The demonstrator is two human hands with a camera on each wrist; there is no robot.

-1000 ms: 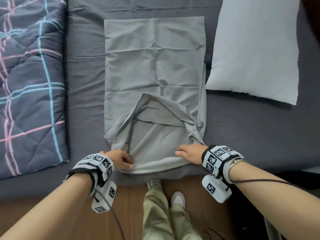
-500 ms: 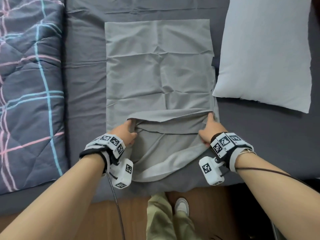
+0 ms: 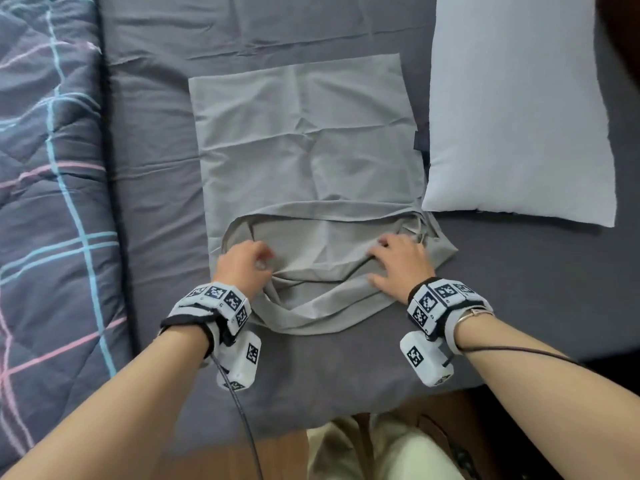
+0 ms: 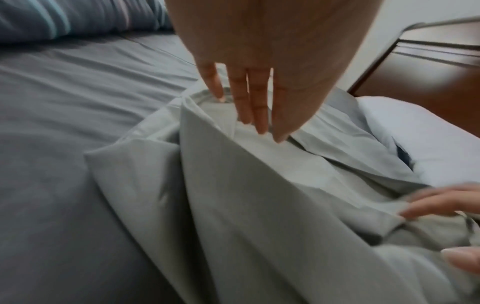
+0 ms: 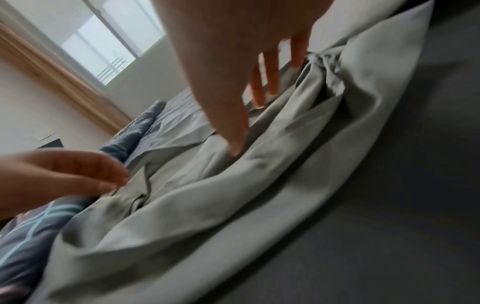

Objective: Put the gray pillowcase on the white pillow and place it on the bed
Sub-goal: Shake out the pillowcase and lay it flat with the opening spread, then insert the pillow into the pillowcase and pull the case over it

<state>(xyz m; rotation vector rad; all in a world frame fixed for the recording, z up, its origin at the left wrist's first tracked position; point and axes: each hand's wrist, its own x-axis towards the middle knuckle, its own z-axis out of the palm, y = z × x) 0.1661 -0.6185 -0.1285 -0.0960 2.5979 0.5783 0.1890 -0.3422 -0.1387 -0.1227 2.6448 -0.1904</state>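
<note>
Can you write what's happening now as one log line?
left hand: open over pillowcase mouth | right hand: open on it | pillow: uncovered, beside it

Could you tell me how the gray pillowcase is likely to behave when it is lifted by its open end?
The gray pillowcase will probably flop and drape: it lies creased, with its near end bunched in folds. It looks thin, so likely light. Both layers may lift together unless the left hand and right hand separate them.

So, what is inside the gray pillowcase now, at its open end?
Only gray fabric shows in the open mouth of the gray pillowcase. The white pillow lies outside, beside it. Deeper in, the top layer covers the inside.
</note>
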